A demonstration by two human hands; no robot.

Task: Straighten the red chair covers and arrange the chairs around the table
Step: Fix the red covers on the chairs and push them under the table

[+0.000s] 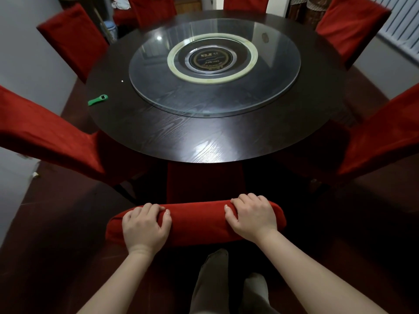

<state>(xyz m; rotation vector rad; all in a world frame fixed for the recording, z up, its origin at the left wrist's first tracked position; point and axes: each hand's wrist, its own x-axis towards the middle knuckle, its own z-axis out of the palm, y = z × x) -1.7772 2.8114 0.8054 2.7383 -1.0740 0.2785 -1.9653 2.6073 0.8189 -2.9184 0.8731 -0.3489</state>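
Directly below me stands a chair in a red cover [197, 220], its seat tucked under the near edge of the round dark wooden table [172, 139]. My left hand [145, 225] grips the left part of the backrest top, fingers curled over it. My right hand [251, 216] grips the right part in the same way. Several more red-covered chairs ring the table: one at the near left [45, 137], one at the near right [383, 137], one at the far left [72, 39], one at the far right [349, 28], and two at the back.
A glass turntable [215, 87] fills the table's middle. A green bottle opener [97, 100] lies near the table's left edge. Grey walls stand close on the left, a window with blinds [401, 23] at the right. My legs show below the chair on the dark red floor.
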